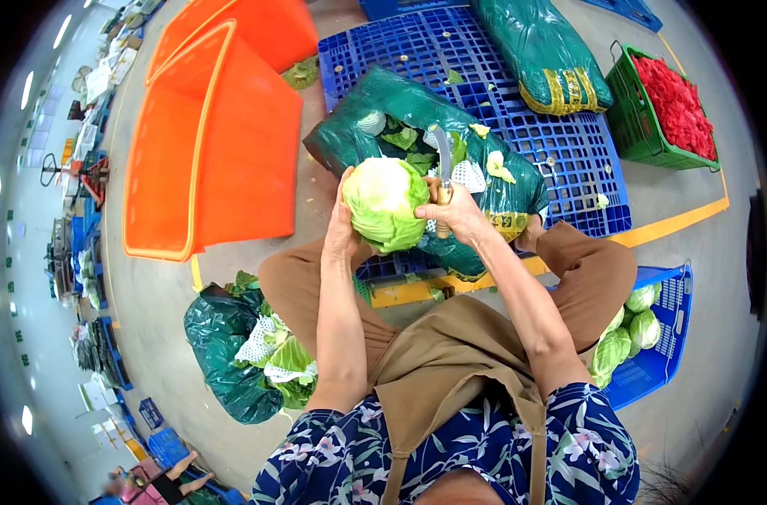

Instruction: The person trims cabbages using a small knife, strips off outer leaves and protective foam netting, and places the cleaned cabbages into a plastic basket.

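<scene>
A pale green cabbage [385, 206] is held up in front of me, with my left hand [341, 223] wrapped round its left side. My right hand [459, 215] grips a knife [443, 160] by its wooden handle, the curved blade pointing up and away from me. The thumb of that hand touches the cabbage's right side. Beyond lies a torn green plastic sack [350, 118] with loose leaves and white foam netting [467, 177] in its opening. The fingers behind the cabbage are hidden.
The sack rests on a blue plastic pallet [585, 177], beside another green sack [547, 50]. Orange bins [257, 160] stand left. A green crate [644, 126] of red netting is far right. Cabbages fill part of a blue basket [669, 337]; a green bag [232, 353] of leaves lies lower left.
</scene>
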### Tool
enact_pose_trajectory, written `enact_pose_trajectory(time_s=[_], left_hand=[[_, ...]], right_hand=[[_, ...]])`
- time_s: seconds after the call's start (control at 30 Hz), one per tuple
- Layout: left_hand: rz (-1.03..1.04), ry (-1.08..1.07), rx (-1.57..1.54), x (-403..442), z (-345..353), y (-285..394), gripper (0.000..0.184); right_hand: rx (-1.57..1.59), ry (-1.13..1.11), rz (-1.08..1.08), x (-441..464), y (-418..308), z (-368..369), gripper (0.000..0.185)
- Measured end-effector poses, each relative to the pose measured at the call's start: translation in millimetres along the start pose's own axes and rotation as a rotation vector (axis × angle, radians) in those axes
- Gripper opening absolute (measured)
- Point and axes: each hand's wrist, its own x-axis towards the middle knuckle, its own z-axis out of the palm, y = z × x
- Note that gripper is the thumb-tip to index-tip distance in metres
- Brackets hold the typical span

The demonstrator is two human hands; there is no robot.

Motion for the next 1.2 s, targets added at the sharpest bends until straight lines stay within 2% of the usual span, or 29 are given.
enact_pose_trajectory(time_s=[0.07, 0.1, 0.17, 0.27, 0.3, 0.37, 0.43, 0.5, 0.53, 0.6, 0.63, 0.67, 0.7, 0.73, 0.83, 0.97, 1.07, 1.2], left_hand=[[-0.033, -0.007, 0.105, 0.9, -0.7, 6.1, 0.114], [-0.059, -0.047, 0.160, -1.7, -1.2, 9.7, 0.116], [-0.113, -0.081, 0.232, -5.2, -1.5, 12.7, 0.119], [-0.054, 0.077, -0.067, -17.5, 11.4, -3.3, 0.110], [-0.035, 0.038, -0.122, -12.6, -12.5, -27.3, 0.095], [-0.090, 0.062, -0.327, -15.2, -6.4, -32.4, 0.086], [-0.093, 0.147, -0.476, -12.8, 6.0, -34.4, 0.073], [-0.084, 0.111, -0.563, -11.8, 19.5, -35.6, 0.078], [-0.080, 0.092, -0.607, -11.5, 26.4, -35.9, 0.080], [-0.080, 0.057, -0.671, -17.6, 33.1, -38.1, 0.078], [-0.080, 0.025, -0.673, -19.4, 32.4, -39.9, 0.077], [-0.079, -0.005, -0.677, -20.0, 31.1, -42.1, 0.076], [-0.027, 0.110, -0.694, -14.5, 33.6, -45.3, 0.068], [-0.022, 0.121, -0.684, -16.1, 34.7, -47.3, 0.065], [0.011, 0.083, -0.709, -21.8, 41.3, -43.5, 0.057], [-0.051, -0.035, -0.750, -22.1, 33.8, -43.5, 0.056], [-0.023, 0.101, -0.769, -23.5, 45.5, -39.0, 0.060], [-0.033, 0.028, -0.803, -22.1, 26.2, -44.2, 0.064]], right_hand=[[0.033, 0.039, -0.046, -7.8, -8.1, 13.4, 0.043], [-0.034, 0.027, -0.075, -7.5, -6.1, 9.6, 0.057], [-0.198, -0.014, -0.092, -4.3, -7.7, -0.8, 0.067], [-0.327, 0.003, -0.098, -11.5, -23.8, 3.8, 0.077], [-0.332, -0.008, -0.118, -13.1, -27.3, 3.6, 0.080], [-0.264, -0.039, -0.089, -21.0, -35.9, 2.9, 0.092], [-0.380, 0.002, -0.259, -31.8, -40.0, 7.1, 0.098], [-0.496, 0.029, -0.395, -40.4, -34.5, 13.9, 0.108], [-0.664, 0.022, -0.541, -43.4, -33.9, 20.4, 0.094], [-0.926, 0.033, -0.662, -44.8, -19.6, 28.5, 0.070], [-0.874, 0.050, -0.702, -47.3, -15.8, 35.5, 0.057], [-0.883, 0.061, -0.756, -45.0, -16.0, 40.9, 0.056], [-0.890, 0.071, -0.808, -41.6, -15.9, 45.1, 0.055], [-0.896, 0.080, -0.862, -38.7, -17.2, 49.9, 0.055], [-0.851, 0.022, -0.979, -32.2, -21.8, 53.3, 0.048], [-0.802, 0.048, -1.047, -26.8, -25.3, 56.7, 0.041], [-0.820, 0.048, -1.088, -23.1, -29.5, 62.2, 0.038], [-0.871, 0.005, -1.167, -10.3, -31.3, 65.2, 0.035]])
